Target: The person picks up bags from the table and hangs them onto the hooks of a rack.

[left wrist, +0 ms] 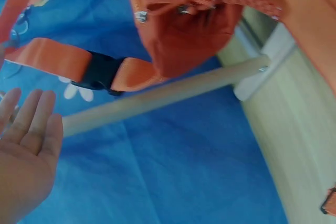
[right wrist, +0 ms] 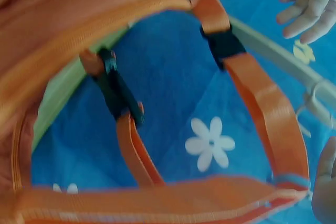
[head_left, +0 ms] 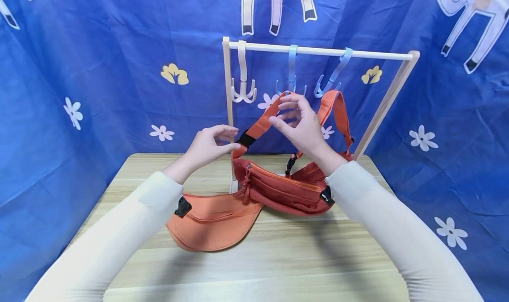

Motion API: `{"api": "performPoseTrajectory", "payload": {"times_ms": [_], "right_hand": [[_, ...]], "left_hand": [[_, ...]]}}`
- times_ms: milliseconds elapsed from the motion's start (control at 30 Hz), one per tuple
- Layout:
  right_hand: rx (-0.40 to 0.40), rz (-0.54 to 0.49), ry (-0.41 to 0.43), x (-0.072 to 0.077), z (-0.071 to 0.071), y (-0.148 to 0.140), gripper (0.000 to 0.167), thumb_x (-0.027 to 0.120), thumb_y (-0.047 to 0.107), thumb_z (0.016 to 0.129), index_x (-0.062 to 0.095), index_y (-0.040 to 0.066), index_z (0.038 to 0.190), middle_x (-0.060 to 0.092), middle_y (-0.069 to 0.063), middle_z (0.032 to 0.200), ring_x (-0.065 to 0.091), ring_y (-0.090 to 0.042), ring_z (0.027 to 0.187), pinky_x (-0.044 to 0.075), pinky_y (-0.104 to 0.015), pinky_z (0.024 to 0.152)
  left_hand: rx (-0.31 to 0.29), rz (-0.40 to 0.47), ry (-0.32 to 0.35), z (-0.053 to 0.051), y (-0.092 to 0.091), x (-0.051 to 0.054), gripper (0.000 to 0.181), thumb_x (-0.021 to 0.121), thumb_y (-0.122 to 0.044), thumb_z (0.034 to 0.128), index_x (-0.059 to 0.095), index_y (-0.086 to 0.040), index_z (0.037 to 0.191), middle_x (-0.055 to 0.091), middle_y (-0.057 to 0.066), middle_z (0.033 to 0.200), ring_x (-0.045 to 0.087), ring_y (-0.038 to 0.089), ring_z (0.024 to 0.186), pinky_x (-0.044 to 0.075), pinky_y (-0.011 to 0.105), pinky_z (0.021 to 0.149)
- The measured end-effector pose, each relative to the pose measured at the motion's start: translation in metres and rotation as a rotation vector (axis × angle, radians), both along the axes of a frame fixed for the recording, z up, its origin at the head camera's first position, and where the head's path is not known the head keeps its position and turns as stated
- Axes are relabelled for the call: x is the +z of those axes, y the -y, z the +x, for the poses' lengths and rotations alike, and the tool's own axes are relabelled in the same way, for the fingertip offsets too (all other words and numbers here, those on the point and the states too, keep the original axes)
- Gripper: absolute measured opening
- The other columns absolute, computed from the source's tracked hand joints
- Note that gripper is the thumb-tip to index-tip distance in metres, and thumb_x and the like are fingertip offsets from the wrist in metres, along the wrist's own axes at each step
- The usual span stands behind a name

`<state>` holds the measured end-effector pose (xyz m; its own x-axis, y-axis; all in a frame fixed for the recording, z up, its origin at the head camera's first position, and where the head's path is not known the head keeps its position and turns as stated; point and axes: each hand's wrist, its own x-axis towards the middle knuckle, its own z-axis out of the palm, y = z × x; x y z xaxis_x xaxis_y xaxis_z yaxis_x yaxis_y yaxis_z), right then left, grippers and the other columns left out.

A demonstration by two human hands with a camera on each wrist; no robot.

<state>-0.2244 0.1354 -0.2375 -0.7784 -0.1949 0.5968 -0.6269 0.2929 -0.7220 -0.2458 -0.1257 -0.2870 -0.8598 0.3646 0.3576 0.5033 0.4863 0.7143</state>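
A red waist bag (head_left: 278, 189) hangs by its orange strap (head_left: 262, 123) from two light-blue hooks, the middle hook (head_left: 292, 65) and the right hook (head_left: 334, 74). My left hand (head_left: 207, 145) is beside the strap's black buckle (head_left: 246, 139); its fingers look straight in the left wrist view, where the hand (left wrist: 29, 150) is apart from the strap. Just below the middle hook, my right hand (head_left: 304, 123) has loosely bent fingers by the strap, holding nothing that I can see. In the right wrist view, the strap (right wrist: 275, 119) loops over a blue hook.
An orange visor cap (head_left: 214, 231) lies on the wooden table (head_left: 278, 266), partly behind the bag's cord pulls. The rack's white rail (head_left: 262, 48) carries a white hook (head_left: 242, 72) at left. Blue printed cloth (head_left: 119, 94) surrounds the table.
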Motion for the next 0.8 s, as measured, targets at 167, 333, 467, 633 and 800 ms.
{"api": "performPoseTrajectory", "payload": {"times_ms": [167, 333, 467, 633, 800], "right_hand": [[0.079, -0.005, 0.027, -0.025, -0.001, 0.013, 0.047, 0.072, 0.015, 0.086, 0.048, 0.003, 0.124, 0.057, -0.016, 0.115, 0.062, -0.019, 0.093, 0.051, -0.037, 0.081], [0.128, 0.013, 0.056, -0.049, 0.003, 0.029, 0.047, 0.074, 0.013, 0.084, 0.049, 0.006, 0.123, 0.060, -0.008, 0.112, 0.063, -0.018, 0.093, 0.051, -0.036, 0.080], [0.170, 0.042, 0.107, -0.071, 0.006, 0.041, 0.049, 0.074, 0.014, 0.084, 0.048, 0.009, 0.125, 0.060, -0.005, 0.112, 0.063, -0.023, 0.097, 0.051, -0.036, 0.084], [0.223, 0.107, 0.171, -0.101, 0.009, 0.055, 0.052, 0.075, 0.016, 0.084, 0.046, 0.011, 0.126, 0.059, -0.006, 0.115, 0.061, -0.026, 0.101, 0.048, -0.043, 0.088], [0.295, 0.140, 0.228, -0.129, 0.012, 0.066, 0.055, 0.076, 0.014, 0.082, 0.045, 0.007, 0.128, 0.058, -0.010, 0.116, 0.060, -0.029, 0.103, 0.047, -0.047, 0.088]], "left_hand": [[-0.028, 0.000, -0.008, 0.003, 0.016, -0.017, 0.044, 0.076, -0.023, 0.0832, 0.063, -0.007, 0.122, 0.066, 0.013, 0.113, 0.065, 0.024, 0.097, 0.051, 0.043, 0.082], [-0.058, 0.027, -0.002, 0.009, 0.031, -0.036, 0.042, 0.076, -0.016, 0.0820, 0.063, -0.004, 0.120, 0.067, 0.013, 0.112, 0.066, 0.028, 0.096, 0.053, 0.040, 0.078], [-0.070, 0.040, 0.016, 0.013, 0.043, -0.050, 0.041, 0.076, -0.011, 0.0817, 0.063, -0.002, 0.119, 0.067, 0.015, 0.110, 0.065, 0.030, 0.098, 0.052, 0.042, 0.079], [-0.062, 0.031, 0.037, 0.019, 0.057, -0.069, 0.042, 0.077, -0.010, 0.0808, 0.063, 0.000, 0.119, 0.066, 0.016, 0.110, 0.064, 0.029, 0.101, 0.051, 0.041, 0.081], [-0.075, 0.032, 0.055, 0.024, 0.070, -0.088, 0.044, 0.077, -0.009, 0.0799, 0.062, 0.002, 0.120, 0.066, 0.016, 0.110, 0.063, 0.031, 0.101, 0.049, 0.032, 0.083]]}}
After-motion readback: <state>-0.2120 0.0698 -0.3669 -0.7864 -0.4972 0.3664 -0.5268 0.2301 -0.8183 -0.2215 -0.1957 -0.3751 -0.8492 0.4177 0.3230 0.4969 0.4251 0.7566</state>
